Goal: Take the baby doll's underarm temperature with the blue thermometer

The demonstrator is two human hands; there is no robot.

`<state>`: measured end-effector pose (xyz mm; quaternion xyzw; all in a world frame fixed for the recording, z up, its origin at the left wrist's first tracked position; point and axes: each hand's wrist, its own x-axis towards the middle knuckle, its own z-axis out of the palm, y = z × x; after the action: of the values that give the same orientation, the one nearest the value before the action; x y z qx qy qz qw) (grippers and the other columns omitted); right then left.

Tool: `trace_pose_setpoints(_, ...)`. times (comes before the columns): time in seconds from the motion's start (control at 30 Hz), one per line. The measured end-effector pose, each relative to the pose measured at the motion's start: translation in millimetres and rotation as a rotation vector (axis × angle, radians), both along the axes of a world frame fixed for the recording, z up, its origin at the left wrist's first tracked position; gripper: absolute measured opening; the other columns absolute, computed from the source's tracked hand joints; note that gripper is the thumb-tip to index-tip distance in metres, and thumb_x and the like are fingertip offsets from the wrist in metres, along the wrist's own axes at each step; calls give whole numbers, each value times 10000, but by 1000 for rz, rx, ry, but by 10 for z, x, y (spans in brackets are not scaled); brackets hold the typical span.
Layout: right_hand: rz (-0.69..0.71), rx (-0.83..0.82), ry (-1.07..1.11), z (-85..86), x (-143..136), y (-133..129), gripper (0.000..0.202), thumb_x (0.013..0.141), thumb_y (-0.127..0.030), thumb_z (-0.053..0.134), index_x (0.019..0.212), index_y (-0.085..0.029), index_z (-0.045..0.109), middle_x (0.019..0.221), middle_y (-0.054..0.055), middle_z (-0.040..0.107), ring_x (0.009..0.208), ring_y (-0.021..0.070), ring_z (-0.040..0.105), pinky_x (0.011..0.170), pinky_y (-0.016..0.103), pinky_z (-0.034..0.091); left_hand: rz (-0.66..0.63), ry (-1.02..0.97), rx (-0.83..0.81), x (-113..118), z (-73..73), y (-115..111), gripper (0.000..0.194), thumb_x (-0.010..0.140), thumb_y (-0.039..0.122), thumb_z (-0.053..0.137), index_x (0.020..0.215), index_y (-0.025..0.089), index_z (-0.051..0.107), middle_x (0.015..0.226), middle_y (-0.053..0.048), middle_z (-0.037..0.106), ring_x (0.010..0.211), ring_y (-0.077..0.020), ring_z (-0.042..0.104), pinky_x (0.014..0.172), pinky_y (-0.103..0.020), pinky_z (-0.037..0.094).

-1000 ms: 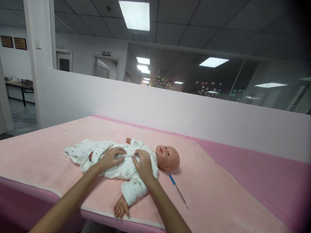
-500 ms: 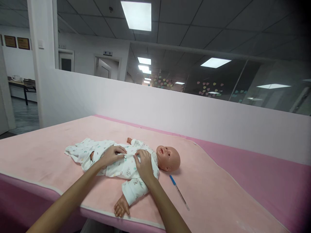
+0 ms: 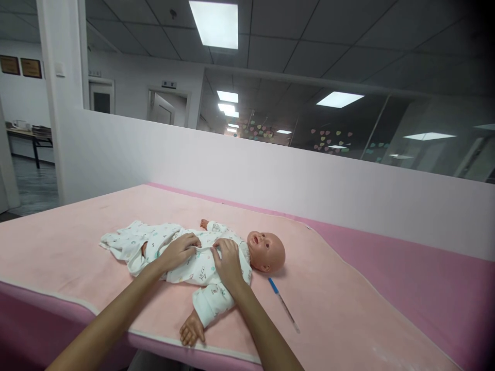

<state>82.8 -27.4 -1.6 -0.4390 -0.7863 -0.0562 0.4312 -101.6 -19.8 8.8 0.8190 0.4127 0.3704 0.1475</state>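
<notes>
Only a slight change is noted over the last second: the strip of cloth between the two hands is less exposed, and the small fastener-like spot glimpsed there half a second earlier is no longer made out. The doll (image 3: 267, 251) is found on its back just below the middle of the frame, its head turned toward the right of the frame, and no clear shift of it on the desk (image 3: 332, 309) is observed. The printed garment (image 3: 193, 270) is worn over its trunk and arms, with the leg portion (image 3: 124, 239) spread loosely toward the left. The left grip (image 3: 179, 252) is closed on the front of the garment near the waist, fingers curled; the right grip (image 3: 229, 260) is closed on the same front nearer the chest, thumb and fingers brought together. The fingertips are held near each other but apart, with a short length of cloth edge between them. From this it is judged that handling is confined to the front edge and that little has been altered elsewhere; whether anything there is fastened cannot be told, the spot being too small and partly covered. A slim blue-ended stick (image 3: 274, 286) is seen lying beside the doll's head, toward the lower right, untouched by either hand.
</notes>
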Motion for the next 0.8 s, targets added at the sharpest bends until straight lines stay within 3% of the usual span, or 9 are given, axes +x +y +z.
trace_pose_setpoints(0.33,-9,20,-37,11,-2,-8,75,842,-210,445,802,-198,507,812,12,572,821,163,488,813,301,330,-16,-31,-36,27,-21,15,335,877,388,282,686,197,481,750,1,471,737,-161,457,709,-299,389)
trace_pose_setpoints(0.5,-24,25,-32,2,11,0,85,842,-213,441,797,-195,510,801,16,570,816,165,489,797,302,335,19,-182,1,17,-35,5,238,855,377,366,850,197,522,866,-25,531,810,-169,497,736,-296,407)
trace_pose_setpoints(0.67,-42,40,-38,-16,-14,6,112,849,-194,413,803,-197,515,802,17,576,815,165,496,871,339,321,9,-64,74,7,-1,-24,172,752,367,541,824,223,601,977,-24,554,938,-198,505,860,-322,376)
trace_pose_setpoints(0.8,-71,100,-76,66,36,-104,177,840,-134,371,881,-196,532,929,37,589,928,172,500,986,385,241,27,-32,82,5,-24,-2,156,742,365,552,785,226,610,978,-18,564,936,-200,522,862,-324,384)
